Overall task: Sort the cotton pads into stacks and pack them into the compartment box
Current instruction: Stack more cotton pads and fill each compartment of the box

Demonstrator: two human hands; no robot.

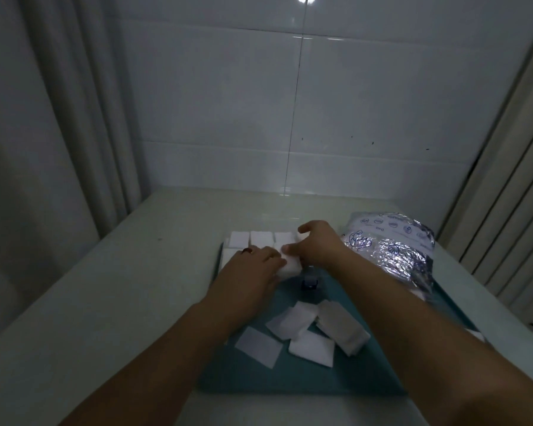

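A compartment box (pixel 225 245) sits at the far end of a teal mat (pixel 246 373), with white cotton pad stacks (pixel 260 238) in its back row. My left hand (pixel 253 267) and my right hand (pixel 313 244) both hold one white stack of pads (pixel 290 267) at the box's near row, fingers curled round it from either side. Loose cotton pads (pixel 293 322) and a thicker stack (pixel 340 327) lie scattered on the mat nearer to me.
A crinkled clear plastic bag (pixel 391 250) of pads lies to the right of the box. A small dark blue object (pixel 310 282) stands on the mat just behind my hands. A tiled wall rises at the back, a curtain hangs on the left.
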